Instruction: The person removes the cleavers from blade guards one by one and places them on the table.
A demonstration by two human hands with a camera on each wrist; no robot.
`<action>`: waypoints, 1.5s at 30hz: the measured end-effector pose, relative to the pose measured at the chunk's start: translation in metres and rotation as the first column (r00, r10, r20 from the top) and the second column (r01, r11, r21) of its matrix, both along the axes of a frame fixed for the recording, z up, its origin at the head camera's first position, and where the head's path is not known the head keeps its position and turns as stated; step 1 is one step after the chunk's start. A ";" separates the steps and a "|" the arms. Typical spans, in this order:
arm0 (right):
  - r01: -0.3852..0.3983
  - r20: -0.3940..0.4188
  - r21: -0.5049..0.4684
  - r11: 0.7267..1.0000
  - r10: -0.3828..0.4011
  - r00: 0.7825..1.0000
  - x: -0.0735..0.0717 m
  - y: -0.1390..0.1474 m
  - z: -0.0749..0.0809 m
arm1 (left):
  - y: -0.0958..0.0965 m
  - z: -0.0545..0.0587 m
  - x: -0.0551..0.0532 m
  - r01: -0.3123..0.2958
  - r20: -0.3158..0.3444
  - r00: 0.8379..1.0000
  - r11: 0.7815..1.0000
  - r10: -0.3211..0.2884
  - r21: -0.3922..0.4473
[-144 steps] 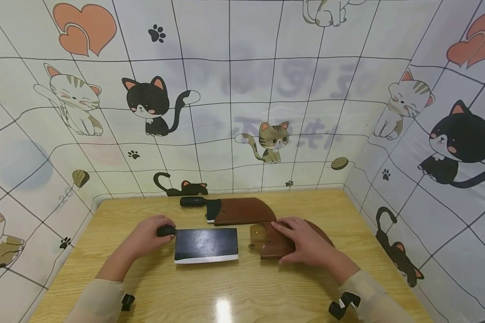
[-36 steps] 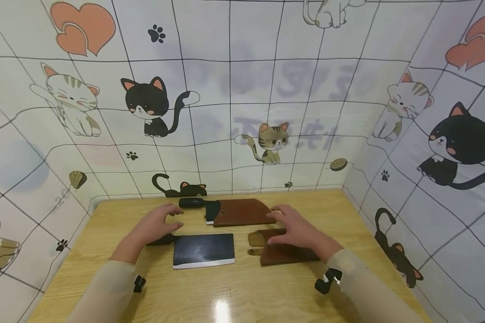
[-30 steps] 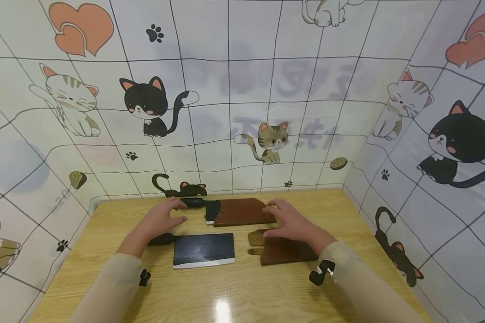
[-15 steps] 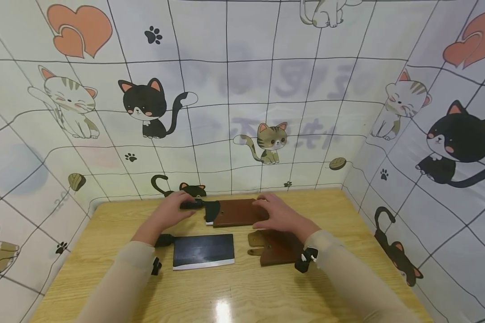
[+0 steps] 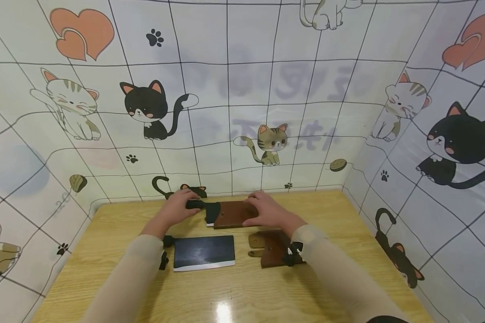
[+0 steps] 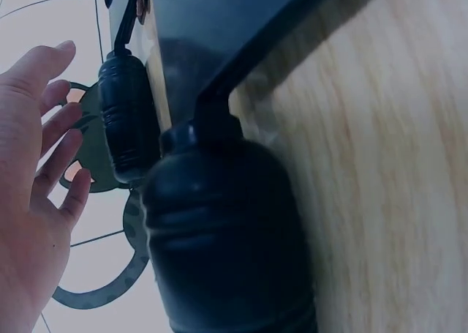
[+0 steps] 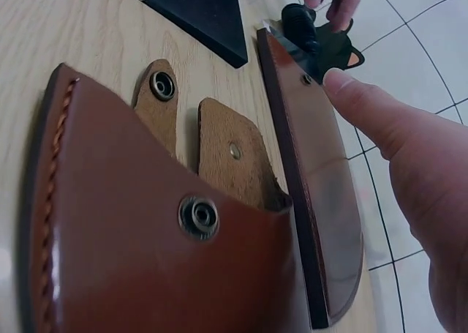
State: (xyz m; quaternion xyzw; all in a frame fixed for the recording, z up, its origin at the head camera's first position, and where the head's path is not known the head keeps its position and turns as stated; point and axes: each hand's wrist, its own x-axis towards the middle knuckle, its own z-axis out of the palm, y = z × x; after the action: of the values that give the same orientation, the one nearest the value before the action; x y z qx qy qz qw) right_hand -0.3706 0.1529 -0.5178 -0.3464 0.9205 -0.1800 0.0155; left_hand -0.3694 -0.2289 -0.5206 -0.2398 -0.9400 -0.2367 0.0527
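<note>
At the back of the table lies a cleaver whose blade sits in a brown leather sheath (image 5: 231, 214), with its black handle (image 5: 195, 204) pointing left. My left hand (image 5: 175, 211) is at that handle; in the left wrist view its fingers (image 6: 62, 139) are loosely bent beside the handle (image 6: 128, 117). Over the sheath's right end is my right hand (image 5: 268, 211), thumb and fingers spread, the thumb (image 7: 365, 106) stretched along it in the right wrist view. A bare-bladed cleaver (image 5: 204, 253) lies in front, its handle (image 6: 227, 238) partly hidden by my left arm.
A second brown sheath (image 5: 272, 253) lies front right under my right forearm, its two snap straps (image 7: 230, 154) undone. The wooden table (image 5: 226, 291) ends at a cat-print wall covering (image 5: 246, 170) behind the sheathed cleaver. Small black clips are on both sleeves.
My left hand has left the bare cleaver's handle and moved back to the sheathed cleaver's handle. My right hand has gone from the loose sheath to the rear one, moving inward.
</note>
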 end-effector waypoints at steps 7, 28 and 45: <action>0.007 0.010 0.017 1.000 -0.007 1.000 -0.007 -0.014 -0.008 | 0.005 -0.005 -0.004 -0.018 0.024 1.000 1.000 0.018 0.003; 0.032 0.025 0.060 0.998 -0.034 0.999 -0.015 -0.047 -0.024 | 0.014 -0.017 -0.017 -0.067 0.156 0.985 0.997 0.072 -0.038; 0.018 0.061 0.094 0.995 -0.024 0.998 -0.015 -0.065 -0.033 | 0.015 -0.025 -0.023 -0.085 0.233 0.970 0.995 0.071 0.051</action>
State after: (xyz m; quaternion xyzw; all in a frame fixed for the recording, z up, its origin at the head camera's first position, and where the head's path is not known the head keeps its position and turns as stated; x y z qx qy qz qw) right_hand -0.3857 0.0880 -0.5508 -0.3297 0.9307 -0.1475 0.0582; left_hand -0.3924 -0.2135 -0.5459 -0.1717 -0.9409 -0.2891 -0.0404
